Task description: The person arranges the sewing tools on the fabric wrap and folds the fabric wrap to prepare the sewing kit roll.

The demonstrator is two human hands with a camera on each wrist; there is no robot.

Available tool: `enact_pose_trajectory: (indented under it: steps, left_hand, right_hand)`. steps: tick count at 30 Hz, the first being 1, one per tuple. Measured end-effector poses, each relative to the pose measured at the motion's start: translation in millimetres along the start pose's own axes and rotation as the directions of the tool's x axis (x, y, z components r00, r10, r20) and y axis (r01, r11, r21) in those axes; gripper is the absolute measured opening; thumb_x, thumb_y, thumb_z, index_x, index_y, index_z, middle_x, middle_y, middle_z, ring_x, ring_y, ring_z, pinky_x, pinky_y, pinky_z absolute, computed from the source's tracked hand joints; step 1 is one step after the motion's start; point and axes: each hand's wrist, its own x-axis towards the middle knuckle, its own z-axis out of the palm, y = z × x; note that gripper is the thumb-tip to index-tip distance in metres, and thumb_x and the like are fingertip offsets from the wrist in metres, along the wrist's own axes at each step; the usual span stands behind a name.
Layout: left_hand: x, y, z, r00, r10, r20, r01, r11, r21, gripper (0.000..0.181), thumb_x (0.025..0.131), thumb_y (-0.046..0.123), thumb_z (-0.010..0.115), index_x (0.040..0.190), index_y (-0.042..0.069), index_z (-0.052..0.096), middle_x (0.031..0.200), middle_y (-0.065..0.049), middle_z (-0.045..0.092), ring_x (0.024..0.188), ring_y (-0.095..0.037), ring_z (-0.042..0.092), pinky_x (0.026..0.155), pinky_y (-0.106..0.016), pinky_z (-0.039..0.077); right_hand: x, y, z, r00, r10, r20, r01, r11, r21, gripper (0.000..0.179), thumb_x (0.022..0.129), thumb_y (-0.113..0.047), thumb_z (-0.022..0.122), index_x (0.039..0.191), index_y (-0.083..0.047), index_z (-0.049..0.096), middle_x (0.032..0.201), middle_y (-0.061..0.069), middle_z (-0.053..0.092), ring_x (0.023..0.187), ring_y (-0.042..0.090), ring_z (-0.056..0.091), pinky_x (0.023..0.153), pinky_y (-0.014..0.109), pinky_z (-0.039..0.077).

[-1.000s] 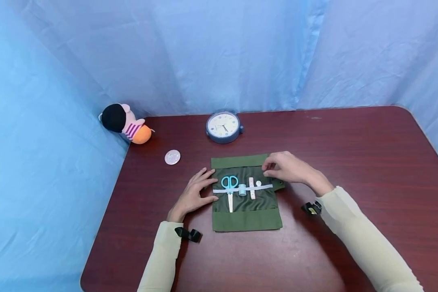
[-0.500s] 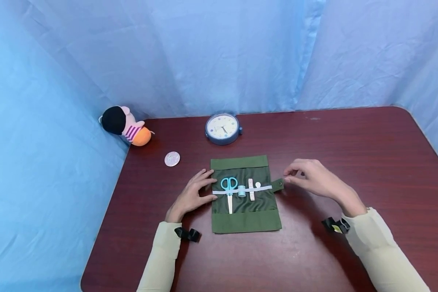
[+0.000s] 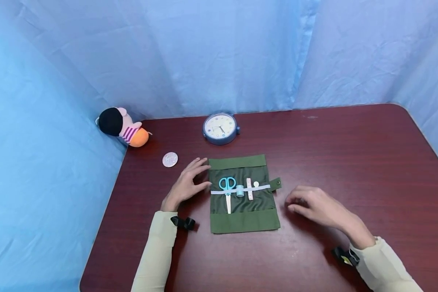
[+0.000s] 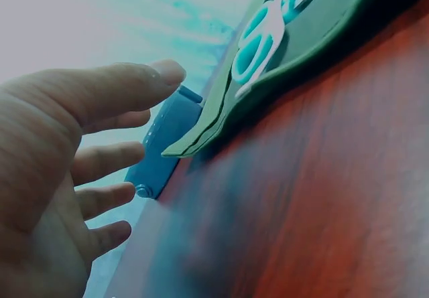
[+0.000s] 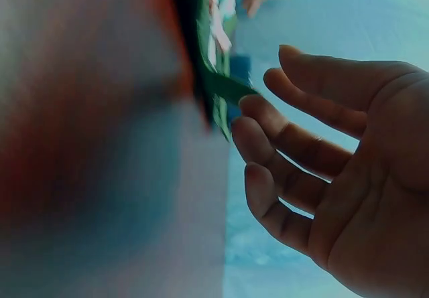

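A green fabric sewing roll (image 3: 244,222) lies spread flat on the table, its snap tab (image 3: 275,184) sticking out to the right. Under its white elastic band sit blue-handled scissors (image 3: 227,184), a light blue thread spool (image 3: 239,191), a rolled or folded tape measure (image 3: 250,189) with pinkish marks, and a small white button-like disc (image 3: 256,184). My left hand (image 3: 186,182) hovers by the roll's left edge, fingers spread, holding nothing; the left wrist view shows a gap. To the roll's lower right, my right hand (image 3: 319,207) has loosely bent fingers and holds nothing.
A blue round clock (image 3: 220,129) lies behind the roll. A shiny pale disc (image 3: 170,159) is at the back left, and a plush toy (image 3: 124,126) sits at the table's far left corner. Blue curtains (image 3: 233,56) hang along the back and sides.
My right hand has moved from the roll's upper right corner, past the tab, toward me and to the right. My left hand has drawn slightly left, off the roll's edge.
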Motion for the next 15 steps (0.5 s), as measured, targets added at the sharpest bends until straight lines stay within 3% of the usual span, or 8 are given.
enact_pose_trajectory:
  steps: [4,9,15]
  left_hand:
    - [7.1,-2.5,-1.5,1.000,-0.010,0.028,0.010,1.000,0.005,0.057,0.089,0.023,0.077,0.139,0.005,0.058,0.158,-0.013,0.044,0.153,-0.037,0.027,0.122,-0.057,0.029]
    - [11.9,-7.0,-0.2,0.998,-0.034,0.059,0.033,0.999,0.011,0.061,0.089,0.025,0.076,0.144,0.008,0.054,0.161,-0.012,0.039,0.155,-0.036,0.024,0.123,-0.058,0.026]
    - [14.7,-13.3,4.5,0.993,-0.065,0.093,0.060,0.997,0.056,0.068,0.090,0.028,0.075,0.150,0.013,0.047,0.164,-0.011,0.034,0.156,-0.036,0.021,0.124,-0.058,0.021]
  right_hand:
    - [-11.0,-11.0,16.3,0.999,-0.034,0.002,0.034,0.998,-0.059,0.023,0.085,-0.017,0.077,0.108,-0.015,0.073,0.106,-0.006,0.070,0.097,0.011,0.069,0.085,0.035,0.058]
    - [-22.5,-20.9,34.3,0.997,-0.080,-0.011,0.078,0.989,-0.122,0.047,0.084,-0.029,0.080,0.125,-0.012,0.067,0.129,0.004,0.065,0.119,0.022,0.063,0.097,0.043,0.054]
    - [-29.1,-23.4,47.3,0.989,-0.145,-0.021,0.139,0.974,-0.180,0.058,0.079,-0.037,0.083,0.130,-0.015,0.065,0.139,0.015,0.059,0.126,0.032,0.059,0.101,0.049,0.051]
